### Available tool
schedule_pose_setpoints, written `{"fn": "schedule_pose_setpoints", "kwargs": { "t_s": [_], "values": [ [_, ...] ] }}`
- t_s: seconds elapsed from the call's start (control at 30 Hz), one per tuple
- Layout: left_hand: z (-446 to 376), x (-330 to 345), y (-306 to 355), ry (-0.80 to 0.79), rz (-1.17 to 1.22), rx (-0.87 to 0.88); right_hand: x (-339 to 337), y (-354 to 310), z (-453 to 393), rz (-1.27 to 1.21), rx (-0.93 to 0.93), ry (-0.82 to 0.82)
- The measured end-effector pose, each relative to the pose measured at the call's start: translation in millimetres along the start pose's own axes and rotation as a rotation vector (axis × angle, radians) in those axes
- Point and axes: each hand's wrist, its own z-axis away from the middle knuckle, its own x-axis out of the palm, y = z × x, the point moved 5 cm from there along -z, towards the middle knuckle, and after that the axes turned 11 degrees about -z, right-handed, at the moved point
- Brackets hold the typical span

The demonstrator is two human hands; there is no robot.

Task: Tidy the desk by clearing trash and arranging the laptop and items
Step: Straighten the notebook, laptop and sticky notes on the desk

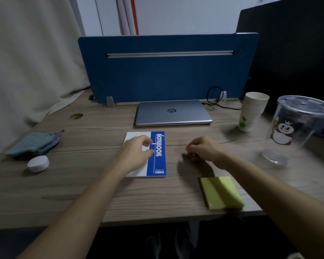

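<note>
A closed silver laptop (173,113) lies at the back of the wooden desk (82,193), against the blue divider. In front of it lies a blue and white notebook (158,156). My left hand (137,154) rests on the notebook's white part with fingers curled and slightly apart. Just right of the notebook, my right hand (204,149) sits on the desk with its fingers curled under; nothing shows in it. A yellow sticky-note pad (221,192) lies near the front edge. At the right stand a stack of paper cups (252,111) and a clear plastic cup with a cartoon print (295,126).
A folded teal cloth (35,143) and a small white round case (38,163) lie at the left. A blue divider (166,71) closes the desk's back, with a black cable (216,99) beside it. A curtain hangs at left; a dark panel stands at right.
</note>
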Motion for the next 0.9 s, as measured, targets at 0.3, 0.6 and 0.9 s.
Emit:
{"fn": "schedule_pose_setpoints", "kwargs": {
  "t_s": [0.3,0.6,0.9],
  "values": [
    [38,35,92,-0.361,0.077,0.291,-50,15,52,0.198,-0.013,-0.132],
    [91,59,119,-0.41,-0.165,0.408,-66,30,108,0.28,-0.168,-0.339],
    [93,65,126,-0.272,-0.149,0.397,-62,37,123,0.636,-0.332,-0.363]
  ]
}}
